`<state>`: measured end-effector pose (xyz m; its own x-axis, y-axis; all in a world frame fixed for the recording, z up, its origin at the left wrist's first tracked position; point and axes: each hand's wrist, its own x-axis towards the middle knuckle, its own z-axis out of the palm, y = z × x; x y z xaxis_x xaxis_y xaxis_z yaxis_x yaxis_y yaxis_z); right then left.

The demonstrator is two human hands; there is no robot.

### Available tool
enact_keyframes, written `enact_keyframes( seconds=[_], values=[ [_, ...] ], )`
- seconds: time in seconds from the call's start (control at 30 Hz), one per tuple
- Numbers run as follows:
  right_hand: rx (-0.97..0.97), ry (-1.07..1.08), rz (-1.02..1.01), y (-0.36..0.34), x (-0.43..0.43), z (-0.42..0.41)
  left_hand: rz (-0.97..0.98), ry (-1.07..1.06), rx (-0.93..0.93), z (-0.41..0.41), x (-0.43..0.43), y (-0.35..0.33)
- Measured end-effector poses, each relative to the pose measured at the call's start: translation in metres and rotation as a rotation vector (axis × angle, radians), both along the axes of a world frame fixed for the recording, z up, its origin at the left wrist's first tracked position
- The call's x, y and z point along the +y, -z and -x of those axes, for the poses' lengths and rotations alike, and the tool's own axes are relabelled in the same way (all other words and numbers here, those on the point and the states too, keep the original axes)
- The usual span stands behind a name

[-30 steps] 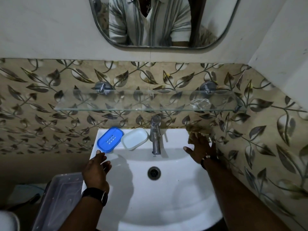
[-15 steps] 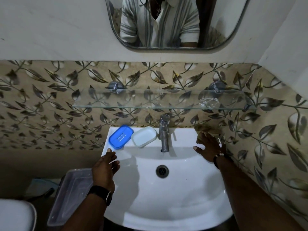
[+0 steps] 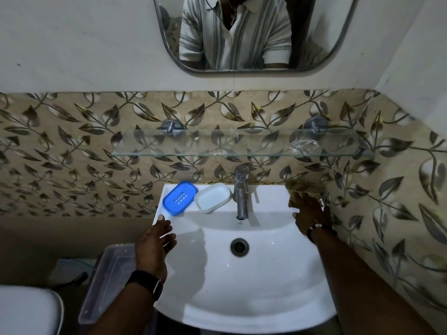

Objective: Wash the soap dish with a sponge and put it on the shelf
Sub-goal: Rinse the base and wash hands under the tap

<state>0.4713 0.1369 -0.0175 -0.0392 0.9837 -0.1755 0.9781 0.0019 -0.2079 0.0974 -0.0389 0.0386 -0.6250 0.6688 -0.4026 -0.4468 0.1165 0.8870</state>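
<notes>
The soap dish lies in two parts on the sink's back left ledge: a blue slotted tray (image 3: pixel 180 198) and, touching it on the right, a white base (image 3: pixel 212 197). My left hand (image 3: pixel 154 243) hovers over the sink's left rim just below the blue tray, fingers spread and holding nothing. My right hand (image 3: pixel 309 213) rests flat on the back right corner, its fingertips lying on a yellowish-brown sponge (image 3: pixel 300 187) without closing around it. The glass shelf (image 3: pixel 242 154) runs along the wall above the tap.
A chrome tap (image 3: pixel 240 189) stands at the back middle of the white sink (image 3: pixel 242 286). A small clear object (image 3: pixel 303 146) sits on the shelf's right end. A clear plastic box (image 3: pixel 108 279) and a toilet lid (image 3: pixel 26 310) lie lower left. The tiled wall closes the right.
The view has shifted, so the sink sits further right in frame. Both hands keep nearly the same places on the sink; nothing was picked up.
</notes>
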Motion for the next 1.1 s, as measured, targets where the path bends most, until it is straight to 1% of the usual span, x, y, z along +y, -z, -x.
enact_keyframes(
  seconds=[0.13, 0.27, 0.47, 0.53, 0.6, 0.67, 0.73, 0.83, 0.93, 1.1],
  values=[
    [-0.001, -0.004, -0.062, -0.006, 0.000, 0.002, 0.014, 0.007, -0.003, -0.004, -0.002, 0.003],
    [-0.046, -0.007, -0.021, -0.008, -0.003, -0.002, 0.025, 0.020, -0.010, -0.009, -0.001, 0.003],
    [0.035, 0.001, 0.037, -0.014, -0.001, -0.005, 0.025, 0.025, -0.024, -0.017, 0.001, 0.003],
    [0.001, -0.013, -0.099, -0.018, -0.009, -0.004, 0.013, 0.036, -0.035, -0.020, 0.001, 0.001],
    [-0.012, -0.023, -0.319, -0.027, -0.017, 0.003, 0.000, 0.051, -0.044, -0.023, 0.000, -0.002],
    [0.054, -0.023, -0.498, -0.040, -0.026, 0.014, -0.014, 0.056, -0.060, -0.026, -0.001, -0.007],
    [0.107, -0.031, -0.599, -0.057, -0.035, 0.028, -0.031, 0.064, -0.083, -0.028, -0.003, -0.014],
    [0.160, -0.056, -0.692, -0.080, -0.049, 0.051, -0.068, 0.085, -0.102, -0.030, -0.009, -0.022],
    [0.185, -0.127, -0.764, -0.096, -0.067, 0.077, -0.098, 0.109, -0.101, -0.026, -0.013, -0.030],
    [0.150, -0.251, -0.783, -0.112, -0.091, 0.123, -0.114, 0.148, -0.087, -0.014, -0.020, -0.035]
  ],
)
